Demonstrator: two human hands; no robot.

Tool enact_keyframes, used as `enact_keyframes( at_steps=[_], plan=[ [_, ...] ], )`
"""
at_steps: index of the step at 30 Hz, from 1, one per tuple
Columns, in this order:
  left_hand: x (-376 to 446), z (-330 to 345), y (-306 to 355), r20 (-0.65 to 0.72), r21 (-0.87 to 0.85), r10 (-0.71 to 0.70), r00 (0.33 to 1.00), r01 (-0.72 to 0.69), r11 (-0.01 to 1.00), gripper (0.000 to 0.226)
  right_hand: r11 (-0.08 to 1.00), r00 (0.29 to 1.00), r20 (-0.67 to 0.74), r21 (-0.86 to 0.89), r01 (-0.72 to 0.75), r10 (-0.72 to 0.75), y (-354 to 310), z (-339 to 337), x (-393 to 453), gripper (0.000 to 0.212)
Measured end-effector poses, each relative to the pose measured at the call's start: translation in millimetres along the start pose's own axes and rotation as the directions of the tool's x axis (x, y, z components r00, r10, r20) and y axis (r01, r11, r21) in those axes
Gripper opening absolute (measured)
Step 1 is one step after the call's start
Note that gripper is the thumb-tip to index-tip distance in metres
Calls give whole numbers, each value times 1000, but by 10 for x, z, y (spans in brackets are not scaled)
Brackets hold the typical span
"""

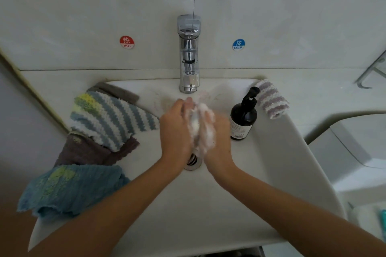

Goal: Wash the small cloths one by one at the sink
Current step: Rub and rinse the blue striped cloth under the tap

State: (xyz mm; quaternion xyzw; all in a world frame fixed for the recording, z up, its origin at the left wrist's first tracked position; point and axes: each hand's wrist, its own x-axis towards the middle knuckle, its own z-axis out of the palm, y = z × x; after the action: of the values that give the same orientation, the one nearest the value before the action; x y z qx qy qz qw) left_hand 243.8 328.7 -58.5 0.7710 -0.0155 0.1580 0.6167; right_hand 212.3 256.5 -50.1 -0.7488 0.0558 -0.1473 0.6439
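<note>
Left hand (176,129): it is over the middle of the sink, just below the tap; the grip is curled against a small white cloth and presses it from the left side.
Right hand (217,131): it is on the other side of the same cloth, fingers curled into it, so the cloth is squeezed between the two palms.
White cloth (201,129): bunched and foamy, held upright between the hands, above the drain; it looks blurred.
Sink (277,152): white basin, the drain (193,161) shows just below the hands.
Tap (189,54): chrome, at the back edge of the sink, in the middle.
Striped cloth (112,117): blue and white with some yellow, on the left rim, lying on a brown cloth (87,152).
Blue cloth (69,190): on the front left rim, hanging over the edge.
Pink striped cloth (271,99): at the back right corner of the sink.
Soap bottle (243,117): dark, with pump, it stands on the right rim just beside the right hand.
</note>
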Motion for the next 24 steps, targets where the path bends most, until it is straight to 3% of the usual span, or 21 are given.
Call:
enact_keyframes(
  at_steps=[2, 4, 7, 9, 12, 13, 16, 19, 24],
  plan=[
    [19, -72, -55, -16, -38, -54, 998, 53, 998, 35, 997, 990, 132, -39, 60, -55, -20, -16, -114, 13],
    [-139, -78, -37, 23, -56, -67, 997, 68, 996, 36, 999, 995, 103, -41, -4, 8, 6, -16, -72, 23],
    [-314, -46, 52, 48, 91, 73, 996, -77, 993, 33, 993, 992, 30, 16, -121, 120, 38, 2, 75, 15],
    [-165, -30, 43, 17, 40, 29, 999, -30, 999, 33, 997, 996, 47, -10, -81, 81, 9, 24, 57, 29],
    [40, -71, -70, 23, -128, -86, 996, 88, 988, 40, 997, 995, 70, 24, -68, 66, -89, 66, -9, 32],
    [24, -78, -106, 24, -119, -73, 997, 75, 990, 39, 997, 996, 64, 27, -66, 64, -77, 75, 32, 33],
    [-226, -39, -141, 97, 118, 39, 994, -50, 992, 32, 985, 987, 30, 75, -157, 155, 17, 24, 196, 41],
    [-300, 21, -53, 162, 175, 145, 976, -173, 969, 33, 974, 983, -12, 132, -183, 186, 84, -35, 243, 41],
    [11, -74, -194, 94, 115, 38, 995, -49, 992, 40, 972, 984, 0, 157, -175, 178, 24, 101, -37, 33]
  ],
)
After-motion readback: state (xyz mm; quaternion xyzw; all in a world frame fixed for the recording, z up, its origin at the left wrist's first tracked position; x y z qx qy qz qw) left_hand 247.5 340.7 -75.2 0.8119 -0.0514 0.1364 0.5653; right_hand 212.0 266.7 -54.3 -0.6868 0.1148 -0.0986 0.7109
